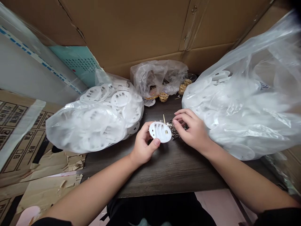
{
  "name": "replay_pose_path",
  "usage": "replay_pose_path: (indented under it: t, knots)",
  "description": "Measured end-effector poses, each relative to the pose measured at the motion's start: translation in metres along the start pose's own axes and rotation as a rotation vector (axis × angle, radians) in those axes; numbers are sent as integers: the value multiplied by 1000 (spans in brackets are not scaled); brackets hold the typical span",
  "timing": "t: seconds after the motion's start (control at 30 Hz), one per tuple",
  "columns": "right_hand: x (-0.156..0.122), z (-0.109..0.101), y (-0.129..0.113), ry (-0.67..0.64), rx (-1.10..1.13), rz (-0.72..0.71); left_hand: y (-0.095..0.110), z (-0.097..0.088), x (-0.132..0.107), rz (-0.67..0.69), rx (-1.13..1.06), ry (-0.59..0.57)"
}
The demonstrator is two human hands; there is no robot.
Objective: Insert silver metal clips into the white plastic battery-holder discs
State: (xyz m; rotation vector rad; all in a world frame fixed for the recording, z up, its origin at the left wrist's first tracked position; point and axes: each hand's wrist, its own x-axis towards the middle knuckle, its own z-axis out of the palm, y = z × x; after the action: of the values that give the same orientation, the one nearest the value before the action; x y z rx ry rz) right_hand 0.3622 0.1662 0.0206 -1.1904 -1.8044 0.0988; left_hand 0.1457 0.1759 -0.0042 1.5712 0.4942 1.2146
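My left hand (145, 145) grips a round white plastic battery case (161, 132) by its edge, thumb on the near rim. The slotted side of the case faces up, with small metal contacts in it. My right hand (191, 129) is at a pile of small silvery metal pieces (174, 131), just right of the case. Its thumb and forefinger come together over the pile, and whatever is between them is too small to make out. A thin pale stick (164, 118) stands out behind the case.
Clear plastic bags full of white cases stand on the left (94, 125) and right (235, 116) of the dark table (150, 175). At the back lie a crumpled bag (155, 73), gold-coloured metal pieces (163, 97) and a loose white case (150, 102). Cardboard (131, 31) walls the back.
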Motion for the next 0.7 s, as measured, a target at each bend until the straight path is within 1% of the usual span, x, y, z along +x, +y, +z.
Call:
replay_pose_path:
  t: [0.03, 0.07, 0.1, 0.17, 0.23, 0.3, 0.4, 0.5, 0.57, 0.7]
  knots:
    - [8, 3, 0, -48, -111, 36, -1, 0, 0, 6, -8, 18]
    - [17, 7, 1, -129, -224, 72, -3, -1, 0, 16, -19, 30]
    - [28, 11, 1, -231, -335, 115, -4, -1, -1, 29, -28, 40]
    - [49, 21, -1, -479, -523, 243, -4, -1, -1, 55, -34, 52]
    - [69, 32, -3, -692, -631, 375, -3, -2, -2, 73, -11, 59]
    - [83, 41, -5, -788, -663, 426, 0, -2, -3, 88, 33, 78]
    - [92, 47, -7, -813, -664, 411, 4, -3, -4, 119, 81, 100]
    - [90, 45, -7, -798, -654, 385, 4, -3, -6, 143, 70, 91]
    - [87, 40, -4, -729, -619, 358, 2, -2, -8, 133, 26, 79]
    - [79, 33, 3, -496, -444, 299, -6, -1, -12, 64, -129, 75]
